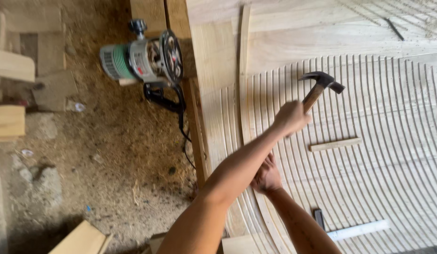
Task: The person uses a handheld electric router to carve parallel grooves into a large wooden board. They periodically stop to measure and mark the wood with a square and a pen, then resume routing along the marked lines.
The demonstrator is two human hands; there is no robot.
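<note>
Hammer (322, 83) in left hand (291, 117), raised.

router: green-and-silver electric router (141, 59) lying on its side on the sawdust-strewn floor (110, 155)
rule: flat pale metal ruler (358, 230) on the panel

A claw hammer (322, 84) with a dark steel head and brown wooden handle is raised, tilted, above the pale plywood panel (369, 122) cut with curved parallel grooves, lying flat.

Woodworking workshop, sawdust-strewn floor (124, 141), electric router (143, 59), grooved plywood panel (378, 122), timber offcuts (9, 94)
</note>
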